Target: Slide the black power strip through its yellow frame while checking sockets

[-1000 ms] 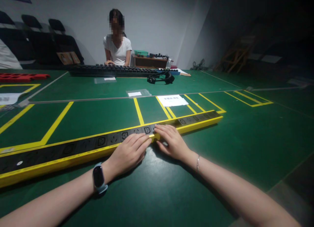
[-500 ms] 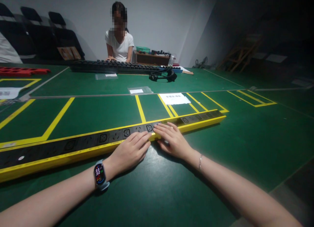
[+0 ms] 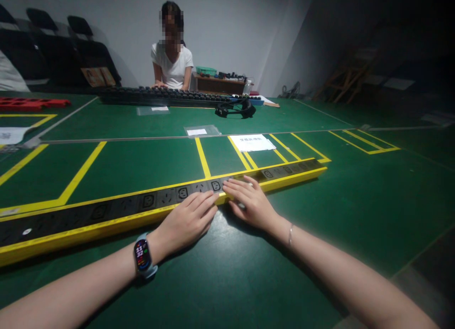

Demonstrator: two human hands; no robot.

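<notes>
A long yellow power strip [image 3: 128, 205] with a black face and a row of sockets lies slantwise across the green table. My left hand [image 3: 190, 220] rests against its near edge, fingers stretched out together and bent slightly over the yellow rim. Just to the right, my right hand [image 3: 250, 202] lies over the strip with its fingers extended across the black face. The fingertips of both hands come close to each other near the middle of the strip. Neither hand is wrapped around it. The part of the strip beneath my fingers is hidden.
Yellow tape marks the green table [image 3: 256, 272]. Beyond the strip lie a white paper label [image 3: 251, 143], a clear plastic bag [image 3: 202, 131] and a black headset-like strap [image 3: 235, 109]. A long black strip [image 3: 163, 96] lies before a seated person [image 3: 173, 66]. Red parts [image 3: 31, 103] lie far left.
Both hands stay in nearly the same place on the power strip. The view has shifted very slightly; nothing else has visibly moved.
</notes>
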